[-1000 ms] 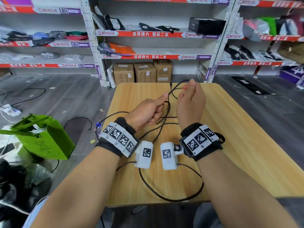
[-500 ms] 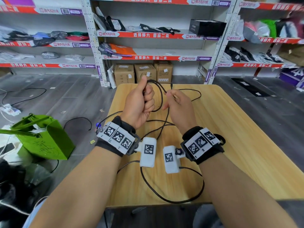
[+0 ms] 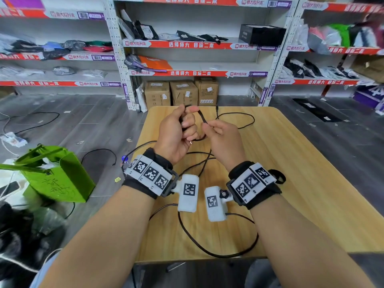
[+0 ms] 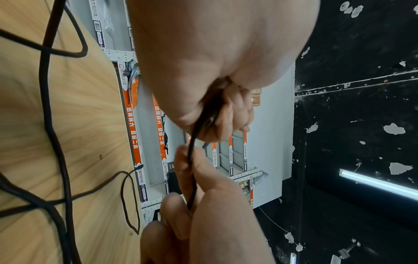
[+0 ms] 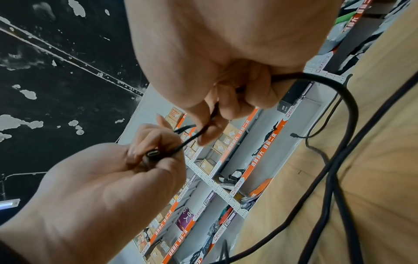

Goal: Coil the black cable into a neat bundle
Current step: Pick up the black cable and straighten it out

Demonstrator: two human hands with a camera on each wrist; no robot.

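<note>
Your right hand [image 5: 214, 59] fills the top centre of the frame, fingers curled round the black cable [image 5: 353, 110], which arcs out to the right and runs down across the wooden table [image 5: 373, 178] along the right side. Your left hand [image 5: 101, 187] comes in from the lower left, fingers closed on the cable just behind its metal-tipped plug [image 5: 153, 153]. A short stretch of cable spans the two hands. Behind them, shelves [image 5: 226, 189] with red labels carry boxes.

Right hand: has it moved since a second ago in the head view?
Yes. The right hand has dropped back from the wooden table's far edge toward the person.
</note>
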